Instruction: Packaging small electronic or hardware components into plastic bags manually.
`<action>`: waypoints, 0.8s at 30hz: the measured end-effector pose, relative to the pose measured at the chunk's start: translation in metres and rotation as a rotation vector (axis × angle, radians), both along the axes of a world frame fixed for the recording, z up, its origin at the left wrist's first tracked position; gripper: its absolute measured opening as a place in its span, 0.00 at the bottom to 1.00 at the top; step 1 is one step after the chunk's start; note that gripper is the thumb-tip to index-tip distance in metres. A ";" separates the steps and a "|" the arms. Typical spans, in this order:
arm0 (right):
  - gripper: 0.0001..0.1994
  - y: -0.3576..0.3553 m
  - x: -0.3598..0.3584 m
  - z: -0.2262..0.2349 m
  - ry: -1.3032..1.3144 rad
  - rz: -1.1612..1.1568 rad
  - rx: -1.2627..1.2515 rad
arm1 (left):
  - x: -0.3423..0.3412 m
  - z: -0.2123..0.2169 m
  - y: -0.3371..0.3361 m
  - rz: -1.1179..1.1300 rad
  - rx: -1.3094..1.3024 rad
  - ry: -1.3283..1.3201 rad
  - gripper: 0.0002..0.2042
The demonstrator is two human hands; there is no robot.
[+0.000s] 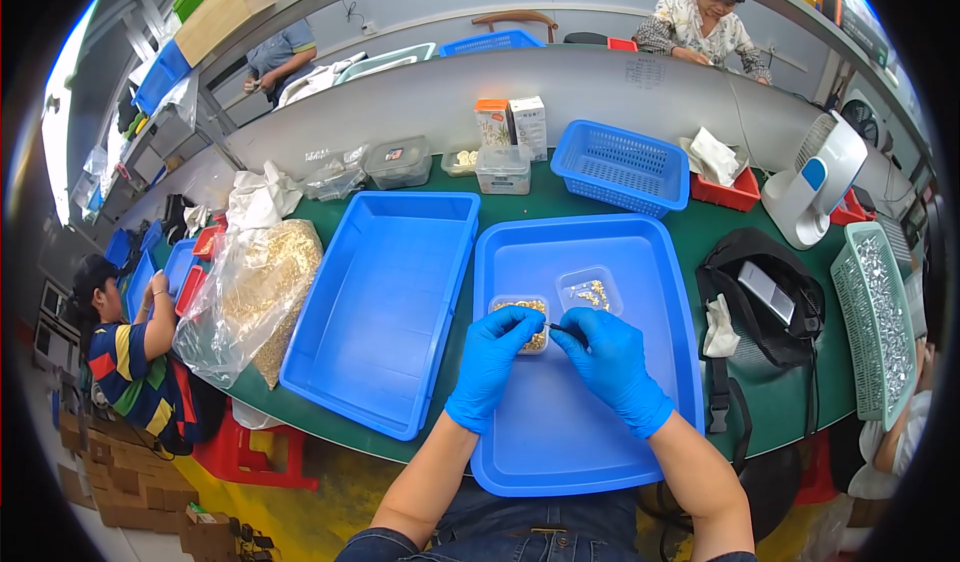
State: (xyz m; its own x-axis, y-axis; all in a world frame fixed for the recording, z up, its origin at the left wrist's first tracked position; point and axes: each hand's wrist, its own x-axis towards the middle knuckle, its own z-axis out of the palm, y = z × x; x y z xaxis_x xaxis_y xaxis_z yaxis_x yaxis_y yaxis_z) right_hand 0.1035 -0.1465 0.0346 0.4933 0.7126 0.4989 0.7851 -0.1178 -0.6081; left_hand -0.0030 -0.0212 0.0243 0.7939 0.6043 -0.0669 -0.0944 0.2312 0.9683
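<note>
My left hand (496, 354) and my right hand (608, 358), both in blue gloves, meet over a large blue tray (570, 442). Their fingers are pinched close together, and a tiny dark piece shows between the fingertips; its kind is too small to make out. Just below the fingers, partly covered by them, stands a small clear tub (520, 299) filled with small gold-coloured parts. A second clear tub (616, 303) sits right behind my right hand, with a few gold and pale bits scattered on its bottom.
Left of my tray lies another blue tray (385, 302), then a clear bag (262, 282) of small gold-coloured pieces. A blue basket (620, 162), white fan (815, 182), black bag (760, 282) and green basket (880, 322) of silvery parts stand around. Other people sit left and beyond the partition.
</note>
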 end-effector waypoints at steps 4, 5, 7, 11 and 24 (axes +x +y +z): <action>0.06 -0.001 0.003 -0.004 0.011 -0.002 -0.034 | 0.000 0.002 -0.002 0.010 0.005 -0.003 0.06; 0.06 -0.002 0.004 -0.005 0.050 -0.008 -0.074 | 0.001 0.002 -0.003 0.013 0.008 -0.019 0.06; 0.06 -0.002 0.003 -0.004 0.089 -0.014 -0.114 | 0.001 0.001 -0.003 0.017 0.011 -0.035 0.06; 0.05 0.000 0.000 -0.001 0.127 0.024 0.025 | 0.000 -0.001 0.000 -0.005 0.044 -0.030 0.08; 0.07 -0.001 0.001 0.000 0.126 0.048 0.013 | 0.000 -0.001 0.001 0.001 0.042 -0.051 0.07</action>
State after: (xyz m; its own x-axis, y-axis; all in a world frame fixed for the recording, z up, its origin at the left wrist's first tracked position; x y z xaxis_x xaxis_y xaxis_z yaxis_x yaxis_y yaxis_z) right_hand 0.1046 -0.1474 0.0350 0.5176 0.7311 0.4445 0.7073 -0.0732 -0.7032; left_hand -0.0030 -0.0203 0.0236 0.7953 0.6062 -0.0005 -0.1445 0.1903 0.9710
